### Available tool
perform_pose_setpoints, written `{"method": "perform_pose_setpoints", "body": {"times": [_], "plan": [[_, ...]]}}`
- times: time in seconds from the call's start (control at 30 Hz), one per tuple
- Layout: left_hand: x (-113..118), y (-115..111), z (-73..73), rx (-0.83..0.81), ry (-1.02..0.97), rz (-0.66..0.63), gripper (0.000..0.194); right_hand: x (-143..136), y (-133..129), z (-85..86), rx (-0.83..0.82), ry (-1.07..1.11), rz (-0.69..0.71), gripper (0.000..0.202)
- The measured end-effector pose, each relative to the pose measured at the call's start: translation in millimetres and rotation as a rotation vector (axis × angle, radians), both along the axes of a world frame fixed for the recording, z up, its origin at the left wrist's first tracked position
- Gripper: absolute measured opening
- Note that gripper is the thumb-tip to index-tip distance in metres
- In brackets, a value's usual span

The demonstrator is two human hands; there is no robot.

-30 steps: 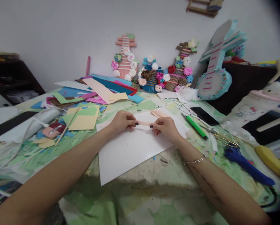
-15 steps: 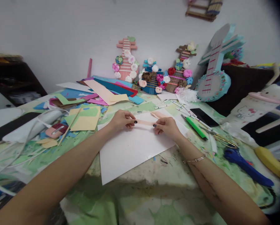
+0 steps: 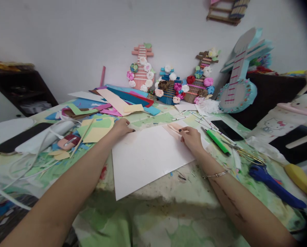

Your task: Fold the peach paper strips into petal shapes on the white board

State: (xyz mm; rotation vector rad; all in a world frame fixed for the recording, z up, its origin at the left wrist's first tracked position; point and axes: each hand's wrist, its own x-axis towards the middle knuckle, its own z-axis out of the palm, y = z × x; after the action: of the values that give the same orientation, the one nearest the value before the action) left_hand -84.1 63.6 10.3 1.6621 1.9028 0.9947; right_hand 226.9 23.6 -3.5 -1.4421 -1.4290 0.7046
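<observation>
My left hand [image 3: 121, 129] is at the back left corner of a white board [image 3: 150, 161], thumb and forefinger apart, with nothing visible between them. A faint peach patch shows on the board just below that thumb; I cannot make out what it is. Over the board's back right part, my right hand [image 3: 191, 138] pinches a peach paper strip [image 3: 174, 129] between thumb and fingers. More peach paper seems to lie under it, partly hidden by the fingers.
Coloured paper scraps [image 3: 117, 101] and a pink glue gun-like piece [image 3: 68, 141] with white cables lie left. Rightward are a green cutter [image 3: 217, 141], gold scissors [image 3: 248, 156], a phone [image 3: 227, 130] and a blue tool [image 3: 276, 187]. Flower-trimmed craft guitars [image 3: 143, 68] lean on the wall.
My hands have moved apart: the left went to the board's left corner, the right slightly right. The peach strip stretched between them is no longer held by the left hand. The view shifted slightly.
</observation>
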Motion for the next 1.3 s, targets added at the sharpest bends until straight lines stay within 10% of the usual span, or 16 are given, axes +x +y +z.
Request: {"method": "perform_pose_setpoints", "body": {"times": [0.17,0.43,0.67,1.0,1.3], "plan": [[7.8,-4.6,1.5,-0.003,-0.161,-0.122,0.024,-6.3,-4.4,2.8,0.080,-0.043,0.038,0.017],[59.1,-31.9,-0.4,0.230,-0.450,-0.547,0.039,-34.8,-28.1,10.1,-0.060,0.340,0.489,0.067],[69.4,-50.0,6.6,0.768,-0.139,-0.760,0.014,-35.8,-28.6,9.2,0.211,0.282,0.503,0.011],[52.5,-37.5,-1.5,0.578,0.213,-1.062,0.010,-24.0,-22.9,2.7,0.249,-0.337,0.680,0.029],[56.7,-45.9,-11.6,0.561,0.149,-0.934,0.015,-24.1,-22.1,5.7,0.435,-0.442,0.677,0.015]]}}
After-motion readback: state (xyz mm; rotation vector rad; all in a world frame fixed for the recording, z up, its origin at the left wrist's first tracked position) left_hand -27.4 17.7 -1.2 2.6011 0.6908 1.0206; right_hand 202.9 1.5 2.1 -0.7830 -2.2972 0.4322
